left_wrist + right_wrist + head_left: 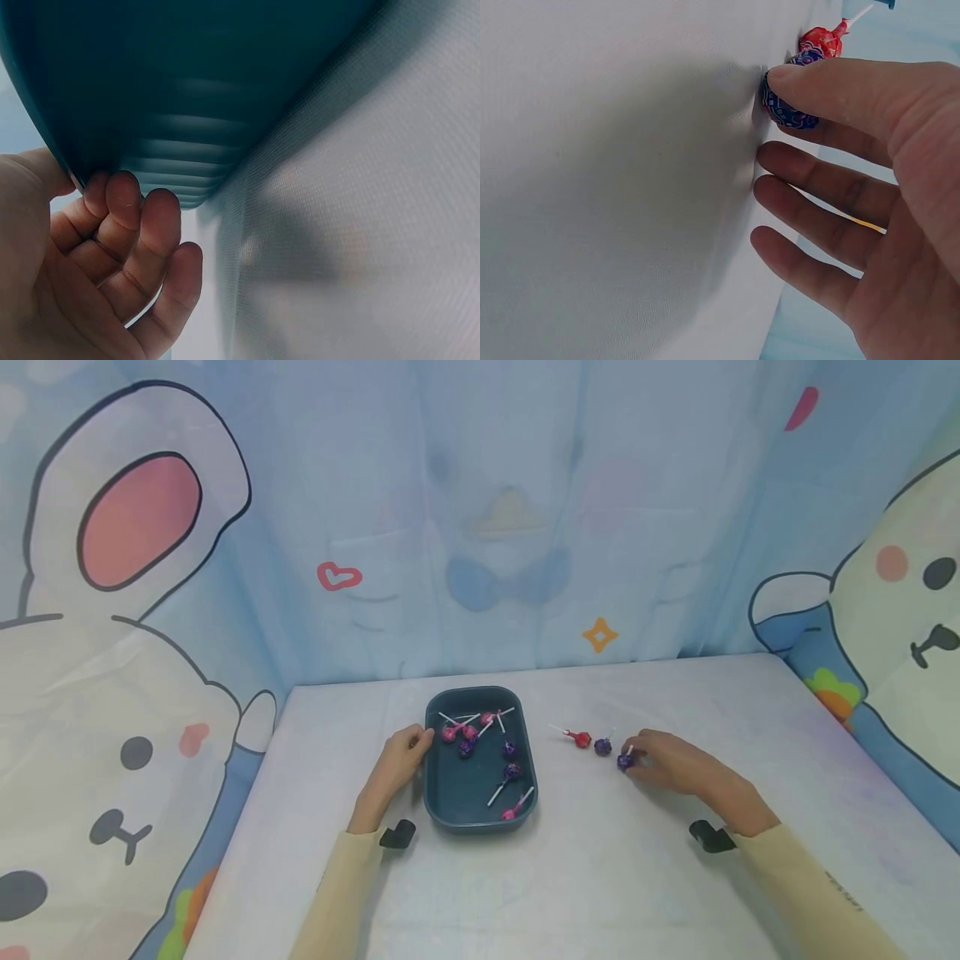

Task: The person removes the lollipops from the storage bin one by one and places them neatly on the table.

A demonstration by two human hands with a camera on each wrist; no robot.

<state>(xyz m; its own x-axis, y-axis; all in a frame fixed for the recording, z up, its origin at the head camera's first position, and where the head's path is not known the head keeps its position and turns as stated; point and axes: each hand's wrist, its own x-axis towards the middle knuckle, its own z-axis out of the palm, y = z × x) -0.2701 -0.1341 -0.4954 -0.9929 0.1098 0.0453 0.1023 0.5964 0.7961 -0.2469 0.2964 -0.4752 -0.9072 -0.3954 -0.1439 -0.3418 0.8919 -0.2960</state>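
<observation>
On the table stands a dark teal tray (480, 828) with several pink and purple lollipops in it. My left hand (401, 756) holds the tray's left rim, its thumb at the edge and the curled fingers (161, 221) against the outer wall. Right of the tray, my right hand (667, 760) pinches a purple-wrapped lollipop (787, 109) between thumb and index finger, low over the tabletop. The other fingers of that hand are spread. Beside it lie another purple lollipop (603, 747) and a red lollipop (582, 739), their sticks pointing away from me.
A white cloth covers the table (600, 877). Behind it hangs a light blue curtain (510, 527) with cartoon animals. Each wrist carries a small black camera mount, seen at the left wrist mount (398, 834) and the right wrist mount (711, 837).
</observation>
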